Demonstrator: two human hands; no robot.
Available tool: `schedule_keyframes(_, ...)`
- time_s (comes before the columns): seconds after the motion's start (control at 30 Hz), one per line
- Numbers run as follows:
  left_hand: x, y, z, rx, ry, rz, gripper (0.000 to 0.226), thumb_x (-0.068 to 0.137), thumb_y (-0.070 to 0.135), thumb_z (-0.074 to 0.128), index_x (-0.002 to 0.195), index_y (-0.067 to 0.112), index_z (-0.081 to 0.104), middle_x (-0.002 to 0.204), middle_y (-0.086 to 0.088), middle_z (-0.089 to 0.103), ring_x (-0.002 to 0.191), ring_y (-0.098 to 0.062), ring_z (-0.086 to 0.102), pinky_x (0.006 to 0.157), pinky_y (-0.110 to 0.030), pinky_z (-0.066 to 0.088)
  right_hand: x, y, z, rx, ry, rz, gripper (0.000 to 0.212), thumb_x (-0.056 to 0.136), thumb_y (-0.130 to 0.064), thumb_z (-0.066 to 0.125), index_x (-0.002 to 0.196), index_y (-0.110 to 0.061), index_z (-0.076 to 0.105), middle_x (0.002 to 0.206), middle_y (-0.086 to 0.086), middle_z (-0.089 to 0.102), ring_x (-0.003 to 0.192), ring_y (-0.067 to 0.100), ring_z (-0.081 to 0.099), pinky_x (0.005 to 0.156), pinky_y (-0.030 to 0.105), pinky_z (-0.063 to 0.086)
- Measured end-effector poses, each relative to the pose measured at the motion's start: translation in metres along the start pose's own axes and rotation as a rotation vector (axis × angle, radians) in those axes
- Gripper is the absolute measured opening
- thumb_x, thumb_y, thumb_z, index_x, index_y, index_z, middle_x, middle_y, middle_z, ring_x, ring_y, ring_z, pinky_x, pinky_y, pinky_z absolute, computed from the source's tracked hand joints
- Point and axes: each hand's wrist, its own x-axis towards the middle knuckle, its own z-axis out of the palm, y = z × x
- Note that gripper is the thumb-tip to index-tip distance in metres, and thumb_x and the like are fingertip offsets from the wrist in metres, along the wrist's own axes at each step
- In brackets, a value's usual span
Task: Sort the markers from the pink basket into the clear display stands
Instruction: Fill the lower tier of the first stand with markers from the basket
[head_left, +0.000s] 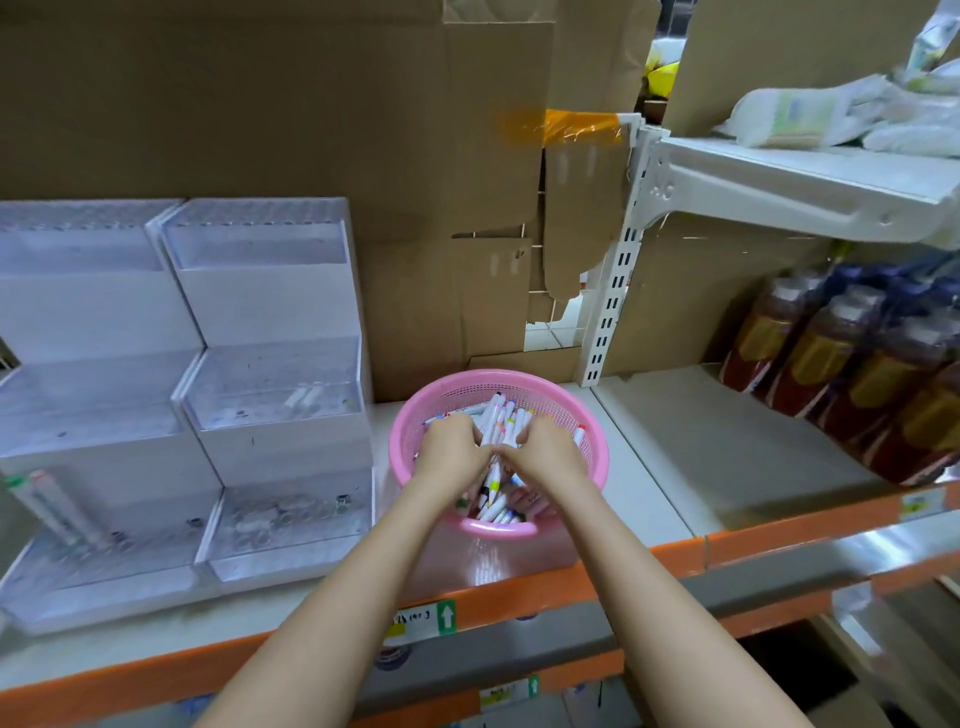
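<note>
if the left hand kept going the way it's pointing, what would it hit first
Probably the heap of markers in the pink basket: the left hand already reaches in among them, pointing up and right. Depth is unclear.

My left hand (451, 446) and right hand (546, 448) are side by side inside the basket (592, 470), among the markers (500, 415). The basket sits on the shelf (675, 467). Left of it stand two tiered display stands (280, 395), touching each other. Two markers (39, 499) stand in the leftmost one. Bottles (852, 374) sit at the right. Cardboard (260, 104) lines the back.
</note>
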Motion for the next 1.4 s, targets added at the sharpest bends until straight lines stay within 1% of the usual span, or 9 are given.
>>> schedule_keyframes(0.13,-0.002,-0.001,-0.003,0.000,0.002,0.017,0.013,0.077,0.011,0.061,0.074,0.016,0.049,0.069,-0.010,0.051,0.065,-0.022,0.044,0.060,-0.037,0.037,0.001,-0.005,-0.007,0.023,-0.032,0.033,0.020,0.074,-0.012,0.060,0.061,-0.018,0.045,0.061,0.001,0.048,0.064,0.023,0.050,0.048,0.026,0.028)
schedule_keyframes(0.37,-0.008,-0.003,-0.007,-0.015,-0.001,0.027,0.019,0.075,0.008,0.062,0.080,0.019,0.047,0.077,-0.015,0.064,0.075,-0.029,0.058,0.071,-0.043,0.047,-0.002,-0.013,-0.017,-0.023,-0.257,0.053,0.001,0.072,-0.010,0.061,0.073,-0.011,0.062,0.055,0.001,0.067,0.049,0.017,0.066,0.051,0.028,0.056)
schedule_keyframes(0.57,-0.011,-0.002,-0.010,-0.030,-0.004,0.013,0.008,0.078,0.011,0.063,0.086,0.012,0.064,0.081,-0.013,0.069,0.075,-0.024,0.060,0.066,-0.033,0.045,0.002,-0.015,-0.003,-0.020,-0.085,0.039,0.043,0.079,-0.031,0.055,0.114,-0.006,0.052,0.103,0.011,0.065,0.098,0.031,0.064,0.074,0.036,0.052)
schedule_keyframes(0.7,-0.010,-0.004,-0.011,-0.063,-0.016,-0.022,0.017,0.075,0.008,0.063,0.091,0.012,0.062,0.079,-0.009,0.068,0.065,-0.019,0.057,0.066,-0.034,0.049,-0.001,-0.015,-0.001,-0.074,-0.109,0.003,0.055,0.075,-0.030,0.071,0.120,-0.005,0.050,0.117,0.014,0.059,0.112,0.034,0.057,0.069,0.034,0.043)
schedule_keyframes(0.87,-0.012,-0.003,-0.012,-0.057,-0.008,-0.036,0.017,0.074,0.009,0.064,0.086,0.016,0.055,0.080,-0.007,0.066,0.074,-0.023,0.060,0.069,-0.035,0.050,-0.003,-0.019,0.004,-0.026,-0.129,-0.011,0.041,0.075,-0.024,0.065,0.112,-0.010,0.057,0.112,0.016,0.063,0.117,0.036,0.056,0.091,0.042,0.051)
schedule_keyframes(1.0,-0.013,-0.004,-0.012,-0.050,0.029,-0.045,0.018,0.076,0.009,0.061,0.093,0.009,0.058,0.088,-0.011,0.067,0.084,-0.028,0.061,0.074,-0.040,0.050,-0.008,-0.021,0.006,0.018,-0.080,-0.010,0.053,0.090,-0.019,0.056,0.140,-0.011,0.041,0.143,0.017,0.045,0.136,0.036,0.036,0.108,0.041,0.030)
schedule_keyframes(1.1,-0.014,-0.003,-0.014,-0.065,0.019,-0.059,0.019,0.077,0.012,0.064,0.095,0.009,0.056,0.088,-0.011,0.067,0.081,-0.029,0.062,0.074,-0.043,0.051,-0.005,-0.018,0.013,0.109,-0.040,-0.016,0.025,0.081,-0.022,0.060,0.103,-0.010,0.060,0.101,0.012,0.067,0.099,0.032,0.062,0.086,0.038,0.050)
schedule_keyframes(1.17,-0.015,-0.002,-0.015,-0.072,0.005,-0.070,0.025,0.078,0.017,0.069,0.097,0.009,0.056,0.088,-0.010,0.065,0.080,-0.029,0.062,0.075,-0.043,0.051,-0.003,-0.015,0.013,0.172,-0.050,0.000,0.025,0.073,-0.021,0.070,0.070,-0.014,0.047,0.064,0.004,0.054,0.068,0.026,0.057,0.060,0.032,0.049)
schedule_keyframes(1.4,-0.013,-0.003,-0.016,-0.029,-0.008,-0.077,0.022,0.078,0.010,0.062,0.100,0.008,0.057,0.086,-0.008,0.063,0.087,-0.025,0.060,0.073,-0.037,0.047,-0.006,-0.009,0.008,0.177,-0.044,-0.027,0.028,0.073,-0.020,0.069,0.058,-0.011,0.047,0.052,0.004,0.049,0.059,0.024,0.052,0.055,0.031,0.043)
